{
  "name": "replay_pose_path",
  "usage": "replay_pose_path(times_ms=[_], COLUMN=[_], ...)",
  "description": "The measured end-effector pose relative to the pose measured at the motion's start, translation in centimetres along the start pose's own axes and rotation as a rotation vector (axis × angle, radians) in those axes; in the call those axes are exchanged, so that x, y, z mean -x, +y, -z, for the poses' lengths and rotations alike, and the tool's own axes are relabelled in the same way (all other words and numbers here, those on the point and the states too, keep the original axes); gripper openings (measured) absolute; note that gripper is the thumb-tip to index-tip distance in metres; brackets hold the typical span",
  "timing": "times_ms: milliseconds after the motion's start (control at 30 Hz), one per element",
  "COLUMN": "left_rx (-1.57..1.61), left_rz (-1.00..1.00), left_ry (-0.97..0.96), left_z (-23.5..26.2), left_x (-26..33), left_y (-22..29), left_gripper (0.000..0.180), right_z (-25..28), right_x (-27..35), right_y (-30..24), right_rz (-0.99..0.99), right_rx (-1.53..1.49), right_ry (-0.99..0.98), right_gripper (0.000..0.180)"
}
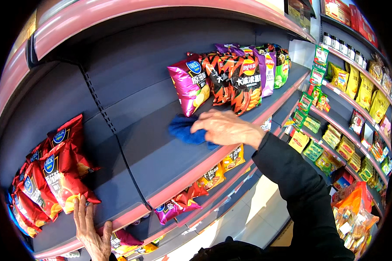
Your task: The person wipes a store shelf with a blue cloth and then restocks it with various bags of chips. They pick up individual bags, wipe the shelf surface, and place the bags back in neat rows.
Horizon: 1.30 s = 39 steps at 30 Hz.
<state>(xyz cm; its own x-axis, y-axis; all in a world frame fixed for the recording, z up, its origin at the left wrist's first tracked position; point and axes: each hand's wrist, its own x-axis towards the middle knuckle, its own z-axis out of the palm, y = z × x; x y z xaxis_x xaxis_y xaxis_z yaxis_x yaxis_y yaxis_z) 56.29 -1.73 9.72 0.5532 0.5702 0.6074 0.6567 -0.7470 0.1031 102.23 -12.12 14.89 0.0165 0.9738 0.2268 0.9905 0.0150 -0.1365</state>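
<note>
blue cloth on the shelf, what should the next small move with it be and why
Probably slide the blue cloth leftward along the shelf: the right hand has it on the shelf surface beside the magenta bag, and grey surface runs on from there toward the red bags, while the left hand rests at the front edge.

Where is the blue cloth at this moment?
In the head view, the blue cloth lies near the centre, on the grey shelf, under the right hand, just in front of the pink chip bag.

Free shelf (154, 158) between red bags (59, 176) (left) and blue cloth (185, 130)
</note>
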Motion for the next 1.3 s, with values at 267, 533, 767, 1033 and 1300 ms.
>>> replay_pose_path(times_ms=[267, 533, 767, 1033, 1300], left_rx=[-0.001, 0.012, 0.003, 0.023, -0.029], left_rz=[0.021, 0.003, 0.029, 0.017, 0.019], left_ry=[-0.008, -0.011, -0.013, 0.001, 0.005], left_z=[-0.1, -0.5, -0.2, -0.6, -0.6], left_x=[0.2, -0.3, 0.2, -0.1, 0.1], left_y=[-0.1, 0.2, -0.1, 0.0, -0.7], left_gripper=[0.068, 0.068, 0.069, 0.068, 0.069], right_z=[0.9, -4.5, -2.1, -1.1, -1.0], right_x=[0.4, -1.6, 2.6, 5.6, 6.5], right_y=[-4.0, -14.7, -4.5, 1.7, 1.4], right_rz=[0.119, 0.398, 0.037, -0.142, -0.082], right_rx=[-0.238, -0.285, -0.046, 0.217, 0.434], right_ry=[0.231, 0.028, 0.089, 0.242, 0.475], right_gripper=[0.037, 0.025, 0.024, 0.015, 0.016])
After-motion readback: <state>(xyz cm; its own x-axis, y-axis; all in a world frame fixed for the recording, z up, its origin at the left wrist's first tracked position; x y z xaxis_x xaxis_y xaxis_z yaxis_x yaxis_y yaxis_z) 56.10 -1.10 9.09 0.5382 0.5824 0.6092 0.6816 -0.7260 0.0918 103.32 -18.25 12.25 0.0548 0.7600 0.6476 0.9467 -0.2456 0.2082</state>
